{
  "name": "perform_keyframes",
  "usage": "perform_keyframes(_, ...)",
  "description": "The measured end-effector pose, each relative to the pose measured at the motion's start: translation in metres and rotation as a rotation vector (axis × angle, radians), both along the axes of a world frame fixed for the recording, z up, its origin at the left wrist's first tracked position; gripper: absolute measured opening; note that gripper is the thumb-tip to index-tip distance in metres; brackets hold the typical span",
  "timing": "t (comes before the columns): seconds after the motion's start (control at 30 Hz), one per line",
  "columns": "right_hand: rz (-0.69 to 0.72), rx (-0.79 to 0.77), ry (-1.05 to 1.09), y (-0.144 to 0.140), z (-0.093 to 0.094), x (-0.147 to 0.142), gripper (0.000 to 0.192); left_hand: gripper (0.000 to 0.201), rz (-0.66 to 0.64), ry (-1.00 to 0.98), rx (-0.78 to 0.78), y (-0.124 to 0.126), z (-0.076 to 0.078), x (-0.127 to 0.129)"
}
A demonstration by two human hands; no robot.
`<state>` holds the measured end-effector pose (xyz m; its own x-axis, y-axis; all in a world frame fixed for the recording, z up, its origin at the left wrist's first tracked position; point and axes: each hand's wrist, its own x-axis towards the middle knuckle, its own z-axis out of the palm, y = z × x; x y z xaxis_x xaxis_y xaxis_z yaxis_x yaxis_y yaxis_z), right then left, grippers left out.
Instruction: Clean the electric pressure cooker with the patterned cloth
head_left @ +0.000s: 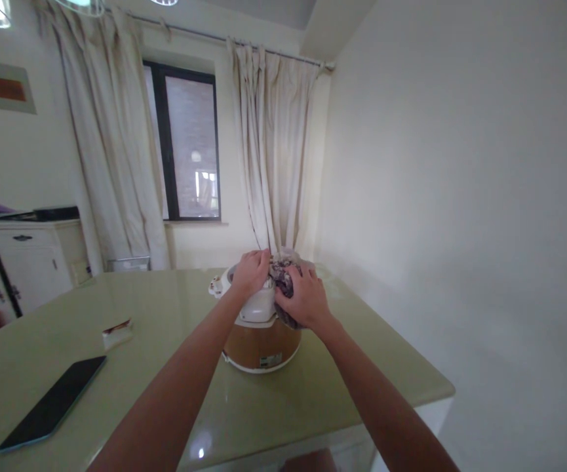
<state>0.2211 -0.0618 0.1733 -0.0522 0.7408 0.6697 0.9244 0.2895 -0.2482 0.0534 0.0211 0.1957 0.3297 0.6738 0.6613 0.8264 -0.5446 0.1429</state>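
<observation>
A rice cooker (258, 309) with a white top and a brown body stands on the green tabletop, its label side towards me. My left hand (252, 272) lies over its white lid, fingers stretched forward, with no separate thing seen in it. In my right hand (307, 295) is a crumpled dark patterned cloth (283, 269), pressed against the right side of the lid. Part of the cloth hangs down beside the brown body. Both hands cover much of the lid.
The glossy green table (165, 321) ends at a rounded corner on the right, near a white wall (460, 196). A dark tablet (54, 403) and a small white packet (117, 334) lie on the left. Curtains (278, 144) hang behind; a white cabinet (22, 262) stands far left.
</observation>
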Motion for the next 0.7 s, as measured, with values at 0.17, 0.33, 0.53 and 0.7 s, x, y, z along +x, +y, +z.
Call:
perform_keyframes(0.17, 0.048, -0.154, 0.166, 0.071, 0.021, 0.02, 0.032, 0.052, 0.007, -0.038, -0.027, -0.004, 0.005, 0.001)
perform_keyframes(0.33, 0.203, -0.357, 0.376, 0.129, 0.031, 0.033, 0.018, 0.048, -0.001, -0.043, -0.015, -0.002, 0.003, -0.001)
perform_keyframes(0.53, 0.068, 0.144, 0.556, 0.055, -0.02, 0.016, 0.028, 0.041, 0.03, 0.019, 0.004, -0.001, 0.002, 0.001)
perform_keyframes(0.7, 0.081, 0.415, 0.59, -0.026, -0.148, -0.03, 0.037, 0.046, 0.026, 0.01, -0.016, -0.003, 0.002, 0.001)
